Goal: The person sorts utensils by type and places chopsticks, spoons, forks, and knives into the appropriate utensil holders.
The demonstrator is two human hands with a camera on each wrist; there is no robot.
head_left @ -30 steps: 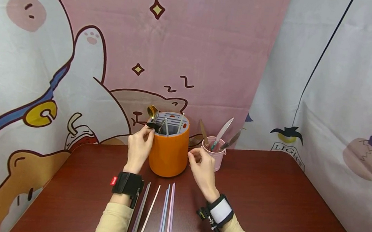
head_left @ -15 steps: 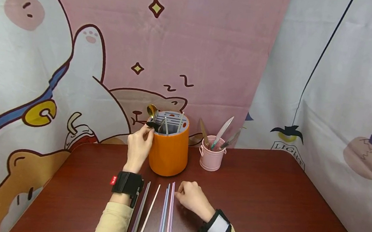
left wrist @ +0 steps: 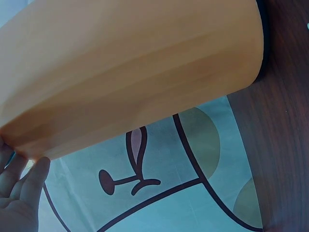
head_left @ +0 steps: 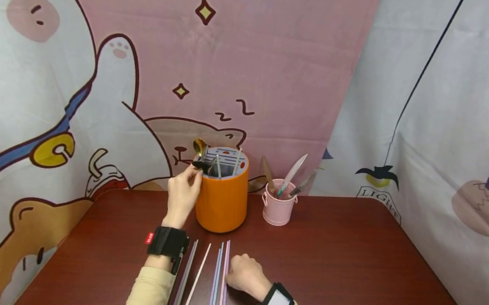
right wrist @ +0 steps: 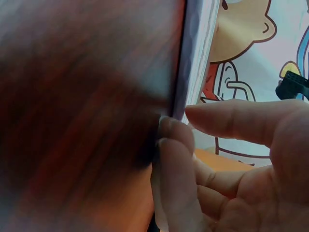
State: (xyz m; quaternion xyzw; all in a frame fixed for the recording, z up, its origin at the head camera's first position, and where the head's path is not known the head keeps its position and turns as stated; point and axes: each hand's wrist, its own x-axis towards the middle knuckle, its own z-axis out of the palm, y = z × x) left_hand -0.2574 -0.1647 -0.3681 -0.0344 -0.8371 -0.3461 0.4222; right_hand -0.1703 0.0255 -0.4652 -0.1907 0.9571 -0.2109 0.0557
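In the head view, my left hand [head_left: 183,191] grips the rim of the orange cylindrical holder [head_left: 221,203] at its left side, by a gold-coloured spoon [head_left: 200,146] and a black piece. The left wrist view has the fingertips [left wrist: 36,179] at the holder's edge. My right hand [head_left: 247,276] is low over the table, beside the purple chopsticks [head_left: 223,296]. From the right wrist, thumb and forefinger pinch a purple chopstick [right wrist: 186,63] from both sides. Left of these lie blue chopsticks [head_left: 214,290], a white stick [head_left: 194,285] and dark grey sticks [head_left: 184,281].
A small pink bucket [head_left: 277,210] with several blade-shaped utensils [head_left: 293,173] stands right of the holder. Thin sticks [head_left: 219,166] poke up inside the holder. The dark red table [head_left: 349,265] ends at a printed cloth backdrop [head_left: 271,75].
My right hand has come down from beside the orange holder and bucket to the purple chopsticks, then slid slightly nearer along them. My left hand has kept its hold on the rim.
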